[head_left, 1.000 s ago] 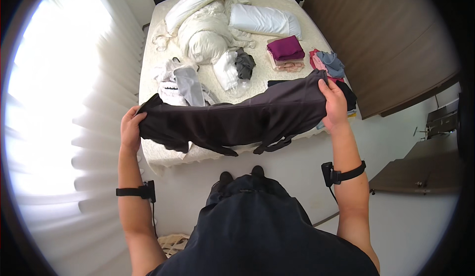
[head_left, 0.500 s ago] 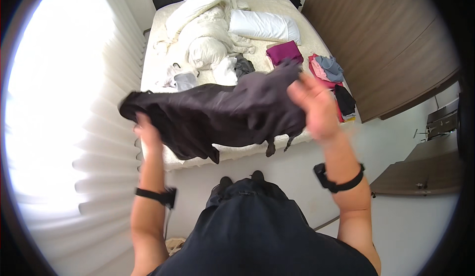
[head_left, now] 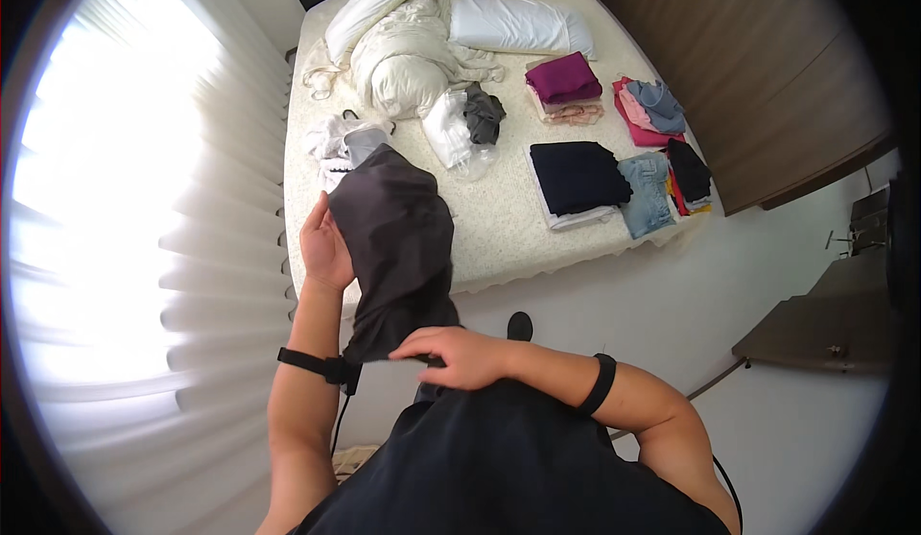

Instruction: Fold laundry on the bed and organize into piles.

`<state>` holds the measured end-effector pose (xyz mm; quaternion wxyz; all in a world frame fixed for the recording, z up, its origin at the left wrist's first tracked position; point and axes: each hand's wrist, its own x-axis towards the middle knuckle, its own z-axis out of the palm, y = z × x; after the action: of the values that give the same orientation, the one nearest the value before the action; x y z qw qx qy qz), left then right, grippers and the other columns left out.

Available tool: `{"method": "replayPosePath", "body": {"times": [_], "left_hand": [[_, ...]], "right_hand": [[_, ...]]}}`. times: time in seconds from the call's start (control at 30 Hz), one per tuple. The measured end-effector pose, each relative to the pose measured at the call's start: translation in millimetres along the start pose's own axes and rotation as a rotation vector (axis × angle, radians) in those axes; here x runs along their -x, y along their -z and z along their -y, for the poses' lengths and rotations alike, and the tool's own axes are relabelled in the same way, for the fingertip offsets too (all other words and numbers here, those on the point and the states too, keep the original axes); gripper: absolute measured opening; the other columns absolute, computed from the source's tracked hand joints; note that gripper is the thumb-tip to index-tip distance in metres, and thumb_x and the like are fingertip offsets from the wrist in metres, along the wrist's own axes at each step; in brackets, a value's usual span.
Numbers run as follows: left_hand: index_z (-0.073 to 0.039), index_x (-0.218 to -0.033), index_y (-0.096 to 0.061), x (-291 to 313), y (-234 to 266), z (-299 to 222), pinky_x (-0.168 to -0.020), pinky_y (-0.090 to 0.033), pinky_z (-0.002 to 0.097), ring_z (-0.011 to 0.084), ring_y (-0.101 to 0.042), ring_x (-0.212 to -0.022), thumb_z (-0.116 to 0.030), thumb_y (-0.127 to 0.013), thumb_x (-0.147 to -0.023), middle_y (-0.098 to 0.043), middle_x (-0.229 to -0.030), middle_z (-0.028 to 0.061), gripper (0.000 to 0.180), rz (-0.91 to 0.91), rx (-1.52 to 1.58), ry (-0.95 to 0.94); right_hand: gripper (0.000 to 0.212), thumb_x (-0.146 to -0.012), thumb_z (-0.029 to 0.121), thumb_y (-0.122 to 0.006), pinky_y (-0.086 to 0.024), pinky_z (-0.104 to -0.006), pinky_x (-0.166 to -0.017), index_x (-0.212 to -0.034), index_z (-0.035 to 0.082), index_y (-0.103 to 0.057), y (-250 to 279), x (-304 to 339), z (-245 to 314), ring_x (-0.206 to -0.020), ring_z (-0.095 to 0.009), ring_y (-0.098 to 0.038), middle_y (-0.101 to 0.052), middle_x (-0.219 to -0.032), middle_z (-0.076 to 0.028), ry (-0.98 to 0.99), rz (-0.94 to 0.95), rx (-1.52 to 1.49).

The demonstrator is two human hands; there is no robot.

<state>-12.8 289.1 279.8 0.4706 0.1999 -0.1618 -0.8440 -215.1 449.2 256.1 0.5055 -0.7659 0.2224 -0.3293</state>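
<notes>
A dark charcoal garment hangs between my hands, gathered into a long narrow shape; its exact kind cannot be made out. My left hand holds it along the left side, palm toward the cloth, with some fingertips hidden by fabric. Close to my body, my right hand grips the near end, its fingers bent over the edge. The garment's far end overlaps a pile of white and grey clothes on the bed.
On the bed lie a folded navy garment, light denim, a purple-topped stack and a pink-and-blue stack. A rumpled duvet and white pillow are farther back. A curtain hangs at left, a wooden wardrobe stands right.
The garment was spread wide between my hands, blurred by motion; now it runs lengthwise at the left. My right hand has come down and left toward my body. Folded clothes at right are uncovered.
</notes>
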Motion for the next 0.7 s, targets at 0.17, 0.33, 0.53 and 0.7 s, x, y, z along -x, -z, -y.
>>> {"method": "replayPosePath", "body": {"times": [0.17,0.33,0.53,0.7], "left_hand": [[0.008,-0.129,-0.05,21.0,-28.1,0.8,-0.105,-0.046,0.044,0.033,-0.059,-0.119,-0.024,-0.036,-0.105,-0.059,-0.13,0.0214,0.042,-0.097,-0.107,0.051],[0.009,-0.122,-0.054,42.2,-64.2,-18.3,-0.092,-0.054,0.0348,0.0249,-0.066,-0.104,-0.019,-0.042,-0.104,-0.065,-0.116,0.0185,0.036,-0.051,-0.405,-0.012],[0.0,-0.131,-0.053,38.1,-25.2,-26.1,-0.098,-0.05,0.0351,0.021,-0.063,-0.108,-0.02,-0.049,-0.102,-0.064,-0.122,0.0099,0.035,-0.182,-0.599,-0.037],[-0.004,-0.137,-0.049,33.5,-4.5,-1.1,-0.106,-0.041,0.0363,0.0231,-0.055,-0.121,-0.022,-0.056,-0.097,-0.059,-0.129,0.0097,0.045,0.044,-1.374,-0.197]], "right_hand": [[0.061,-0.09,0.02,-0.066,-0.05,-0.0338,-0.088,-0.142,0.003,-0.039,26.7,5.9,-54.8,-0.102,-0.02,-0.061,-0.059,-0.121,-0.013,-0.722,-0.802,-0.586],[0.054,-0.091,0.022,-0.067,-0.054,-0.0338,-0.085,-0.137,0.003,-0.045,82.9,-23.6,-54.7,-0.091,-0.02,-0.066,-0.064,-0.113,-0.013,-0.603,-0.737,-0.986],[0.049,-0.099,0.021,-0.055,-0.053,-0.0403,-0.095,-0.139,-0.004,-0.041,142.6,-124.8,113.2,-0.109,-0.027,-0.065,-0.06,-0.127,-0.02,-0.085,-0.095,-1.001],[0.056,-0.101,0.021,-0.051,-0.048,-0.0397,-0.101,-0.148,-0.001,-0.03,203.9,-181.2,139.2,-0.12,-0.029,-0.059,-0.056,-0.133,-0.02,0.143,-0.157,-0.303]]}}
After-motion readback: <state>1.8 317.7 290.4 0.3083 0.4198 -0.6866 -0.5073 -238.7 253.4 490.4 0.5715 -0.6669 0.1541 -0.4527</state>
